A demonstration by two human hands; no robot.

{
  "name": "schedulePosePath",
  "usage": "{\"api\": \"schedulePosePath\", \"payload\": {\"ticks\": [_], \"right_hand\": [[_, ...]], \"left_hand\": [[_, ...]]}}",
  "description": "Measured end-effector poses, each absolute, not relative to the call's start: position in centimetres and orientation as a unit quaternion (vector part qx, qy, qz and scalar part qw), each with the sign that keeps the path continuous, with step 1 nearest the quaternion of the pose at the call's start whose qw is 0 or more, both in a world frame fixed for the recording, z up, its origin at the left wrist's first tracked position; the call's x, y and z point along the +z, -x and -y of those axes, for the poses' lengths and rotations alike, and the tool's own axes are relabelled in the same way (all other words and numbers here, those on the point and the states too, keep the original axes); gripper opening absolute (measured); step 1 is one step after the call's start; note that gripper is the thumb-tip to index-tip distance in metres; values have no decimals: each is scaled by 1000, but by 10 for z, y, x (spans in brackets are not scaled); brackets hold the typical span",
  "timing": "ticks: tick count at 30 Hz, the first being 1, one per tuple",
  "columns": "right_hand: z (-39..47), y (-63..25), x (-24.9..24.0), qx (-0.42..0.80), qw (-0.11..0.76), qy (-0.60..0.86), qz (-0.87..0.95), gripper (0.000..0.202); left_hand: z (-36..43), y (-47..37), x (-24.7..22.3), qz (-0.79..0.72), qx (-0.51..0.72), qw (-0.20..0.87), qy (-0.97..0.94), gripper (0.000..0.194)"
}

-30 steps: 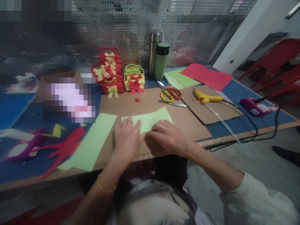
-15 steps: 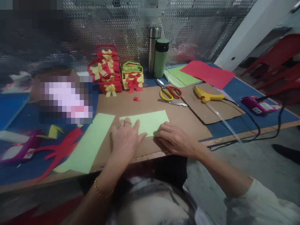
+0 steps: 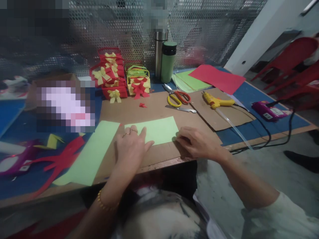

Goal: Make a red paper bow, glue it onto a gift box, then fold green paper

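Since the earlier frame, our right hand (image 3: 193, 141) is shifting rightward along the near edge of the small green sheet (image 3: 161, 130), now reaching its near right corner. The sheet is lying on the cardboard (image 3: 129, 109) atop the desk (image 3: 252, 90). Our left hand (image 3: 131, 142) is pressing its left end, the grip being spread and released. Our right grip is curling; whether it is pinching paper, we cannot tell. Scissors (image 3: 173, 92) are lying beyond the sheet
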State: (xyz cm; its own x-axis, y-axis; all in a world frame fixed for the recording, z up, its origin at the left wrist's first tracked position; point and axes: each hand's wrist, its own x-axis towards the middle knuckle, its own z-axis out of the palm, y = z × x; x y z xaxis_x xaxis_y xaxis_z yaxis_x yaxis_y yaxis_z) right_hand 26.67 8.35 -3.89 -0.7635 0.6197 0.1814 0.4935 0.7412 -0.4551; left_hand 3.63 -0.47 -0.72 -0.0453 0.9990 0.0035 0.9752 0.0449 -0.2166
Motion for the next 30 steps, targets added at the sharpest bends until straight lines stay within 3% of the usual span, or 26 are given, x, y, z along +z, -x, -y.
{"api": "schedulePosePath", "payload": {"ticks": [3, 8, 12, 17, 24, 27, 30], "right_hand": [[-94, -268, -23, 199, 115, 362, 903, 22], [-102, -237, -6, 229, 50, 381, 894, 39], [-104, -218, -11, 196, -42, 382, 902, 35], [-110, -221, -4, 297, -123, 389, 863, 37], [-122, -249, -5, 395, -121, 426, 805, 29], [-124, -263, 1, 351, -132, 449, 811, 30], [-118, -261, 12, 255, -64, 434, 862, 33]], "left_hand": [[5, -37, -8, 719, 73, 72, 687, 48], [4, -37, -9, 717, 81, 83, 687, 50], [3, -37, -10, 720, 88, 85, 683, 51], [4, -38, -13, 728, 81, 85, 676, 52], [5, -37, -14, 726, 68, 80, 680, 51], [4, -37, -15, 727, 58, 79, 680, 51], [5, -36, -17, 724, 54, 84, 683, 50]]}}
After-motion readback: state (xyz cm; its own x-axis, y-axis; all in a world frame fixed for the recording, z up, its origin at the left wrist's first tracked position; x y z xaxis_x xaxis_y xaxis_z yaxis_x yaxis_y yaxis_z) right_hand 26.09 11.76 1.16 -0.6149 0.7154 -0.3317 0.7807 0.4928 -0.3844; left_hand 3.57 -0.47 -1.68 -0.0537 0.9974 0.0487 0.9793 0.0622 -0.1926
